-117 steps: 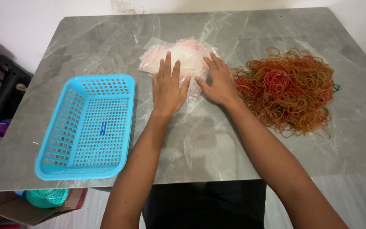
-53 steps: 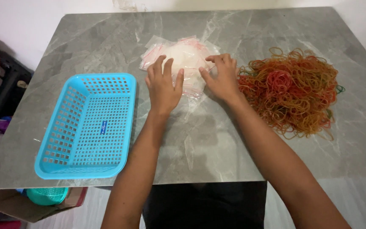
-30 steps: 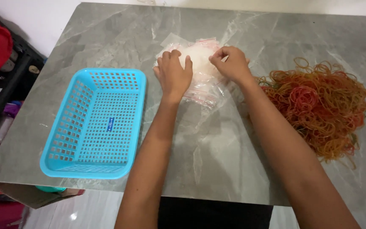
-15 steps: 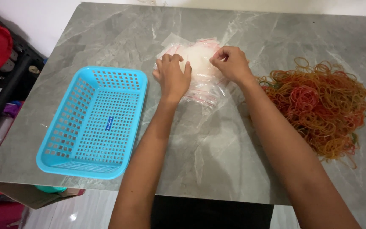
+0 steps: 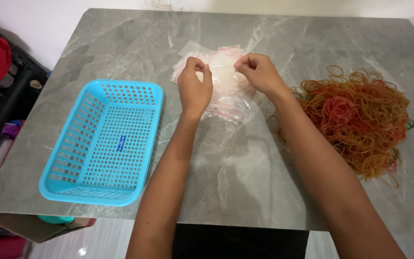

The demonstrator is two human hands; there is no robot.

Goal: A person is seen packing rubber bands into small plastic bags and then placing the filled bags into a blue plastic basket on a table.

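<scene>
So both hands were parked right on top of the pile of small clear zip bags (image 5: pixel 226 98), which sat at the far middle of the grey marble table (image 5: pixel 264 163). The left hand (image 5: pixel 195 86) had its fingers curled in tight at the pile's left top edge, and the right hand (image 5: pixel 259 72) was doing the same at the right top edge, each pinching what looked like the thin plastic of a bag, though I couldn't tell whether it was one bag shared between them or two. The pile lay straight under and between the two grips, with red-striped bag edges poking out toward the near side. Neither hand was really nearer, both were touching it. The heap of rubber bands (image 5: pixel 358 120), reds and yellows mostly, sat off to the right, closer to the right arm. The blue plastic basket (image 5: pixel 104 144) was off to the left, beside the left forearm, nothing in it.
</scene>
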